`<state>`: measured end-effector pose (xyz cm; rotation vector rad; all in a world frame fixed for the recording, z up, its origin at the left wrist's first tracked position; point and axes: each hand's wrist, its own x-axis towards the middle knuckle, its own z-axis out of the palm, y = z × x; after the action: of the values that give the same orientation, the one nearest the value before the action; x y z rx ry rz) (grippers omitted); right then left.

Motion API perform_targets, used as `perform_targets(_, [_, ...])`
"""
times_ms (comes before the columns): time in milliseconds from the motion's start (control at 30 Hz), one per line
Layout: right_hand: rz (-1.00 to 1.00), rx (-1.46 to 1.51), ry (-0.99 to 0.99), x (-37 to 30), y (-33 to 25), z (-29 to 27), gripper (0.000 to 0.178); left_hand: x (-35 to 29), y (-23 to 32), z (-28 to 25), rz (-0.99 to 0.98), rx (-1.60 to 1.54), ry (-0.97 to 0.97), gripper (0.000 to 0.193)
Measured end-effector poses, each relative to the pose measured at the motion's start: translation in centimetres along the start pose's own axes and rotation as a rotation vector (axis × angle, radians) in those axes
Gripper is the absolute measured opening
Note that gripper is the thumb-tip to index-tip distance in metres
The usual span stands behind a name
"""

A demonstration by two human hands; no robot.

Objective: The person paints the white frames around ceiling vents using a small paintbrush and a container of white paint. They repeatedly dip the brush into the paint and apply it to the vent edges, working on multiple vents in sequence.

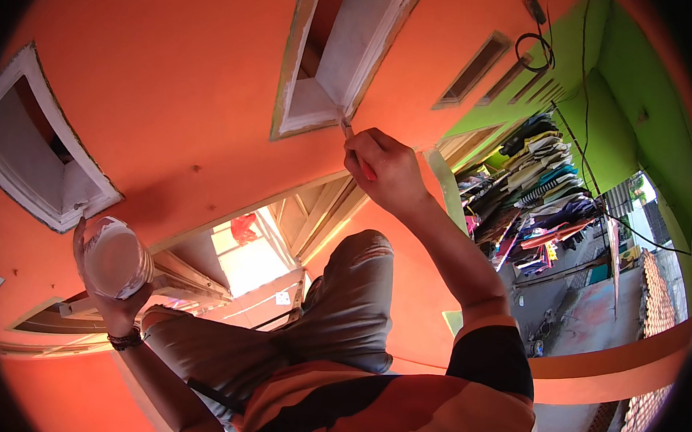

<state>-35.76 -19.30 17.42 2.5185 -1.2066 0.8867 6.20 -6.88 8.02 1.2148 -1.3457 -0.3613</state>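
My right hand point(384, 171) is closed around a small paintbrush point(346, 124) with a red handle end showing below the fingers. Its bristles touch the lower corner of a white-painted vent frame point(323, 72) set in the orange wall point(204, 73). On the left, my left hand point(118, 307) grips a tub point(118, 261) of white paint, its rim smeared with paint. A second white-framed opening point(41, 146) sits above that tub.
Clothes point(538, 188) hang in a dense row at the right, beside a green wall point(613, 121). A black cable point(537, 52) loops at the top right. Below my legs is a wooden window frame point(322, 214). An orange ledge point(614, 363) curves at the lower right, near roof tiles point(656, 302).
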Motion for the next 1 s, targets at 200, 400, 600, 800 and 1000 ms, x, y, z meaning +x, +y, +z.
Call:
perform_targets(200, [0.399, 0.654, 0.377, -1.3, -2.3, 0.0, 0.014, -0.1, 0.3, 0.1, -0.023, 0.002, -0.021, 0.117])
perform_targets(400, [0.818, 1.418, 0.426, -5.0, -4.6, 1.5, 0.019, -0.1, 0.9, -0.1, -0.070, 0.019, -0.085, 0.121])
perform_targets(600, [0.953, 1.698, 0.420, -7.7, -6.1, 4.4, 0.020, -2.0, 0.0, 0.9, -0.107, 0.051, 0.026, 0.116])
perform_targets(800, [0.842, 1.644, 0.298, -7.0, -6.9, 3.1, 0.019, -5.8, -2.6, 3.4, 0.011, 0.184, 0.008, 0.104])
perform_targets(1000, [0.632, 1.566, 0.274, -5.5, -8.6, 1.3, 0.018, -7.3, -0.2, 8.2, 0.030, 0.243, -0.047, 0.089])
